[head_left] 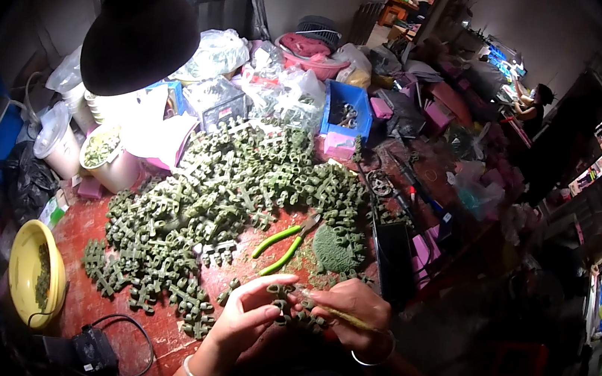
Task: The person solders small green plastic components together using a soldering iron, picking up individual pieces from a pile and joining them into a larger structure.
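In my left hand (246, 315) is a small cluster of dark green ring-shaped pieces (287, 312), held between thumb and fingers over the table's near edge. My right hand (360, 306) is closed around a slim yellowish-brown stick-like tool (347, 318), its tip end close to the cluster. What the tip is like is too small to make out. Just beyond my hands lie green-handled cutting pliers (279, 242), handles apart. Beside them is a rough green mound (337, 249). A large heap of similar green pieces (218, 185) spreads over the red table (76, 243).
A black lamp shade (142, 44) hangs over the left side. Yellow bowls (21, 266) and a black box with a cable (94, 350) sit at near left. White buckets (113, 157), plastic bags and a blue bin (346, 111) line the back. Another person (532, 111) sits far right.
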`<state>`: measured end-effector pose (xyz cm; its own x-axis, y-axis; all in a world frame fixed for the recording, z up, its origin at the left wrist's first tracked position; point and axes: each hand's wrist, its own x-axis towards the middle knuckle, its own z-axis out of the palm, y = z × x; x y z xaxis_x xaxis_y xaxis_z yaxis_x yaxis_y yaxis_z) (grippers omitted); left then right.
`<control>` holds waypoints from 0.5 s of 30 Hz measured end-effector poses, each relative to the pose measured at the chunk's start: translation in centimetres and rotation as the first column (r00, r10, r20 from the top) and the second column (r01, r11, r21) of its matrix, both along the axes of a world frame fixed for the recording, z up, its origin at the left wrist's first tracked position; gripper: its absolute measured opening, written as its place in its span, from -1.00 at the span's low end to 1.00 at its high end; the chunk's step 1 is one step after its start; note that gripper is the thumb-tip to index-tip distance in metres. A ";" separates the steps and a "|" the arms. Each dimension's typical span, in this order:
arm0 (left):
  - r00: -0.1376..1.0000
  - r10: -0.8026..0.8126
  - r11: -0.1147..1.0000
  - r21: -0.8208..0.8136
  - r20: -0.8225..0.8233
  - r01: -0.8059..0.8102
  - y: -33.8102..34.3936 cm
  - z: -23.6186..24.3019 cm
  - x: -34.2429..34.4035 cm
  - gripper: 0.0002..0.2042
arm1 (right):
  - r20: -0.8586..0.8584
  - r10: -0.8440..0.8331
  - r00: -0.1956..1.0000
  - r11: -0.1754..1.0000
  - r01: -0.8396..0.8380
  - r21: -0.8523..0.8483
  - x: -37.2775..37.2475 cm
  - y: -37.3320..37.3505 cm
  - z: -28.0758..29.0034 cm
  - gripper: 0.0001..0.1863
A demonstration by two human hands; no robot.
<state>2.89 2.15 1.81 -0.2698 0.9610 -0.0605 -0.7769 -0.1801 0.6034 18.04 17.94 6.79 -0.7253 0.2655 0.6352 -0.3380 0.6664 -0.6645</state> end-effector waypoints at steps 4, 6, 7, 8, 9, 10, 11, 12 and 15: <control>0.984 -0.004 1.000 0.016 0.179 0.001 0.2 0.3 -0.1 -0.39 | -0.032 -0.174 0.984 0.961 0.177 0.211 0.6 0.2 0.2 -0.73; 0.982 -0.024 1.000 0.019 0.188 0.021 0.5 0.7 -0.2 -0.40 | 0.004 -0.139 0.990 0.985 0.138 0.107 1.0 0.5 0.5 -0.68; 0.980 -0.030 0.999 0.033 0.195 0.024 0.3 0.6 -0.4 -0.40 | 0.008 -0.097 0.995 0.994 0.097 0.040 1.0 0.3 0.3 -0.68; 0.979 -0.036 0.998 0.055 0.203 0.025 0.4 0.4 -0.4 -0.40 | 0.045 -0.102 0.994 0.995 0.102 -0.003 0.9 0.0 0.6 -0.68; 0.979 -0.045 0.997 0.070 0.201 0.032 0.4 0.1 -0.5 -0.39 | 0.047 -0.089 0.995 0.996 0.090 -0.014 0.8 -0.2 0.2 -0.68; 0.981 -0.042 0.998 0.063 0.190 0.031 0.2 0.0 -0.4 -0.39 | 0.041 -0.075 0.996 0.997 0.076 -0.033 0.7 -0.3 -0.2 -0.69; 0.982 -0.048 0.997 0.068 0.181 0.036 0.3 0.0 -0.4 -0.39 | 0.037 -0.067 0.997 0.997 0.068 -0.040 0.7 -0.3 -0.2 -0.69; 0.982 -0.046 0.997 0.069 0.183 0.034 0.3 0.2 -0.3 -0.39 | 0.038 -0.064 0.997 0.997 0.066 -0.039 0.7 -0.3 -0.1 -0.69; 0.988 -0.052 0.999 0.023 0.149 0.049 0.3 0.5 -0.3 -0.41 | 0.061 -0.015 0.998 0.997 0.019 -0.074 0.3 -0.2 0.3 -0.70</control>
